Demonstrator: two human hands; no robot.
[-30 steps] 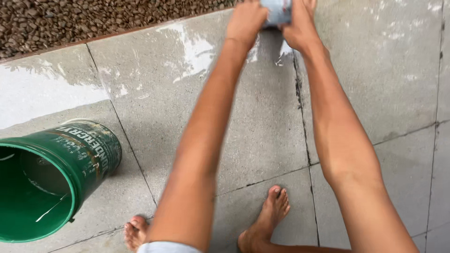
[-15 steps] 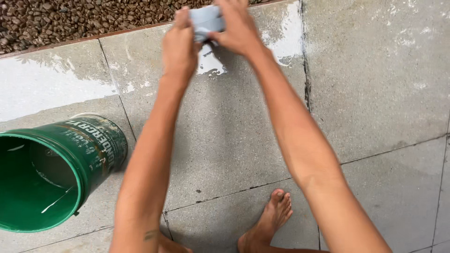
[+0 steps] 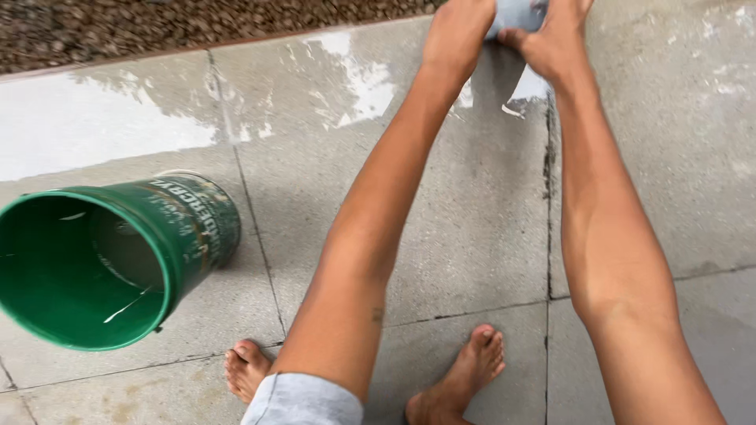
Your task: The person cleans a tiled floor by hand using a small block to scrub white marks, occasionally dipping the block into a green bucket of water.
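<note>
- Grey cloth (image 3: 516,14), one piece, is showing at the very top edge of the view, bunched between the two hands and partly cut off by the frame.
- Two hands are working on it: the left hand (image 3: 457,35) is curling its fingers over the cloth's left side, and the right hand (image 3: 557,39) is closing around its right side, thumb pressing in toward the cloth.
- Both arms are stretching straight out and forward, nearly parallel, with the wrists drawing together at the cloth.
- One green bucket (image 3: 110,264) is standing on the paving to the left, well apart from the hands, its open mouth tilting toward the camera.
- Two bare feet are resting on the slabs below: the left foot (image 3: 248,368) near the bucket, the right foot (image 3: 457,382) between the arms.
- Concrete slabs (image 3: 472,236) are lying wet in patches, and one strip of gravel (image 3: 157,27) is running along their far edge.
</note>
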